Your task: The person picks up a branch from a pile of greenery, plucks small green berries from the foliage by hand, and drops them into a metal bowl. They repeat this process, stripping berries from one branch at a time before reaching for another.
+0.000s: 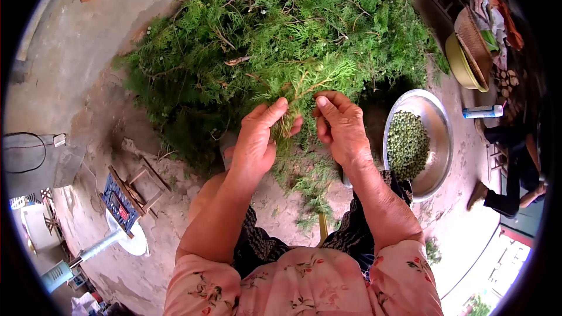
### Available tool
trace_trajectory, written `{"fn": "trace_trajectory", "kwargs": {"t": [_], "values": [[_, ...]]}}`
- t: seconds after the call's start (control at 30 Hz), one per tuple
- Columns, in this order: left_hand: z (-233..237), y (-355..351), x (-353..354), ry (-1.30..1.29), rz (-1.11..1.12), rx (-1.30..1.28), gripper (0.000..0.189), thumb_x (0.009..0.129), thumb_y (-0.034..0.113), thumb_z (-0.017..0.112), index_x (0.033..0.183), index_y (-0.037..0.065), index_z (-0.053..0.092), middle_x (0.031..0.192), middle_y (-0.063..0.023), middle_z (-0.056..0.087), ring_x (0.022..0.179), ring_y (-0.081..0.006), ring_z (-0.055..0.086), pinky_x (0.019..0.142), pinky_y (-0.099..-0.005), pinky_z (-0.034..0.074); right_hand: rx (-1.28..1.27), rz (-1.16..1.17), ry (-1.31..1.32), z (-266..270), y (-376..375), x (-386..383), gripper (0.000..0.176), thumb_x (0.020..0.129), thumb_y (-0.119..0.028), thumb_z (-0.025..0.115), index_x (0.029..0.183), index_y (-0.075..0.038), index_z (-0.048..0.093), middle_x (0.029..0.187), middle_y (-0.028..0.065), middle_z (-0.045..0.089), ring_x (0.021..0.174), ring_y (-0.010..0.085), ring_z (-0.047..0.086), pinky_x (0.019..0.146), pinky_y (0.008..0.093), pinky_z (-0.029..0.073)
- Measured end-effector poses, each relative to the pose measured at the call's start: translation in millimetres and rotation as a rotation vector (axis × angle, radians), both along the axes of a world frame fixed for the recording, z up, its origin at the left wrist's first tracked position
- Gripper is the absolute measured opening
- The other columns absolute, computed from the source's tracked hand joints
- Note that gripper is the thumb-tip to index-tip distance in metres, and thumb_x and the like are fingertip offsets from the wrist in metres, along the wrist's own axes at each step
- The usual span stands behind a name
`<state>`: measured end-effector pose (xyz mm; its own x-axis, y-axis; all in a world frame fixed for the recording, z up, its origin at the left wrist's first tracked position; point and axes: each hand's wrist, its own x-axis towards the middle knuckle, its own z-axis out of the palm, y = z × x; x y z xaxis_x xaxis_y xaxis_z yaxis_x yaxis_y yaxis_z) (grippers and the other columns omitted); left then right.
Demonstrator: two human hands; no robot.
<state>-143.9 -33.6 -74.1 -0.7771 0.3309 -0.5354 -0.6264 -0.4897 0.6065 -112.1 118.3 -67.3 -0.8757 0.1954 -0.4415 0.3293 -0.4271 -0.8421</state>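
A leafy evergreen sprig (310, 85), with flat, feathery foliage, is held up in front of me. My left hand (260, 131) is closed on its stems between thumb and fingers. At the sprig's right side, my right hand (344, 129) has thumb and fingertips pinched together, close against a twig. Whatever lies between those fingertips is too small to make out. Just beyond both hands spreads a large heap of cut evergreen branches (281, 17). Right of my right forearm stands a wide metal basin (440, 169) with many small round green cones or berries (408, 146) inside.
Loose evergreen bits (313, 190) lie on the floor between my knees. To the left are a small wooden stool (149, 184) and a white fan (134, 237). A yellow tub (459, 64) and a blue-white bottle (483, 111) are at right, near another person's leg (503, 199).
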Motion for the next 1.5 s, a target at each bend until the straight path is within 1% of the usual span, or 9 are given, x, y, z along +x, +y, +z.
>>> {"fn": "trace_trajectory", "kwargs": {"t": [0.07,0.23,0.47,0.53,0.73,0.9,1.13,1.33,1.5], "values": [[-3.1,-1.1,-1.5,0.043,0.08,-0.033,0.027,0.085,0.026,0.06,0.098,0.002,0.057,0.093,-0.0118,0.064,0.083,-0.0204,0.06,0.08,-0.0354,0.048,0.03,0.044,-0.021,2.0,-6.6,3.2,0.016,0.086,-0.012,0.058,0.098,0.0,0.057,0.071,0.0018,0.056,0.044,0.0052,0.044,0.035,0.0189,0.032],[-9.5,-2.8,-2.0,0.067,0.127,-0.092,0.031,0.087,0.029,0.058,0.099,0.001,0.058,0.096,-0.0101,0.063,0.087,-0.0183,0.059,0.08,-0.0331,0.046,0.0,0.217,-0.075,-5.3,-21.9,10.3,0.012,0.085,-0.006,0.058,0.095,0.0,0.059,0.068,0.0006,0.055,0.044,0.004,0.044,0.034,0.0178,0.033],[-12.3,0.6,-0.5,0.022,0.147,0.088,0.027,0.085,0.028,0.061,0.099,0.005,0.059,0.095,-0.0054,0.062,0.085,-0.0159,0.057,0.078,-0.0316,0.046,0.275,0.179,0.167,-13.0,-41.9,5.7,0.018,0.081,0.0,0.059,0.098,-0.005,0.057,0.076,-0.003,0.054,0.057,0.002,0.046,0.045,0.017,0.04],[-7.9,1.7,-0.5,0.01,0.187,0.091,0.024,0.084,0.026,0.063,0.096,0.005,0.058,0.092,-0.0043,0.061,0.083,-0.0153,0.056,0.076,-0.031,0.046,0.258,0.155,0.21,-17.5,-46.0,4.3,0.018,0.08,0.001,0.06,0.097,-0.004,0.057,0.076,-0.0029,0.054,0.059,0.0024,0.047,0.047,0.0174,0.041],[-7.8,-0.6,1.5,-0.017,0.215,0.075,0.016,0.082,0.019,0.065,0.089,0.008,0.056,0.084,-0.0015,0.058,0.078,-0.0131,0.055,0.07,-0.0289,0.046,0.596,0.106,0.349,-18.0,-49.9,6.0,0.017,0.08,0.003,0.061,0.095,-0.004,0.057,0.075,-0.0012,0.056,0.062,0.0027,0.048,0.05,0.018,0.042],[-10.3,-7.4,-0.6,-0.001,0.188,0.191,0.015,0.082,0.015,0.065,0.089,0.006,0.055,0.082,-0.0018,0.057,0.074,-0.013,0.055,0.065,-0.0273,0.047,0.183,0.354,0.027,16.0,-30.5,-3.9,0.011,0.084,0.0,0.054,0.094,0.001,0.057,0.07,0.0025,0.056,0.05,0.0059,0.047,0.042,0.0197,0.038],[-14.6,-10.5,-4.7,0.005,0.171,0.204,0.02,0.081,0.014,0.065,0.093,0.002,0.056,0.087,-0.0085,0.06,0.078,-0.0189,0.059,0.072,-0.0327,0.051,-0.186,0.517,0.071,13.8,-6.5,-1.5,0.015,0.082,-0.005,0.062,0.095,0.002,0.056,0.066,0.0034,0.055,0.048,0.0066,0.048,0.039,0.0199,0.036],[-2.7,-8.7,-5.0,0.04,0.212,0.204,0.023,0.081,0.015,0.065,0.095,0.001,0.054,0.088,-0.0116,0.062,0.088,-0.0234,0.06,0.078,-0.0377,0.051,-0.457,0.397,0.117,6.0,-3.7,-0.3,0.016,0.08,-0.006,0.062,0.095,-0.002,0.055,0.07,0.0056,0.056,0.053,0.0117,0.052,0.042,0.023,0.038],[0.4,-12.5,-3.5,0.049,0.15,0.111,0.023,0.08,0.018,0.067,0.095,0.004,0.056,0.088,-0.007,0.063,0.083,-0.0182,0.057,0.071,-0.033,0.046,-0.581,0.246,0.133,11.3,-4.9,-2.8,0.019,0.078,-0.002,0.056,0.096,0.002,0.053,0.082,0.0115,0.057,0.057,0.0133,0.051,0.04,0.0218,0.034]]}}
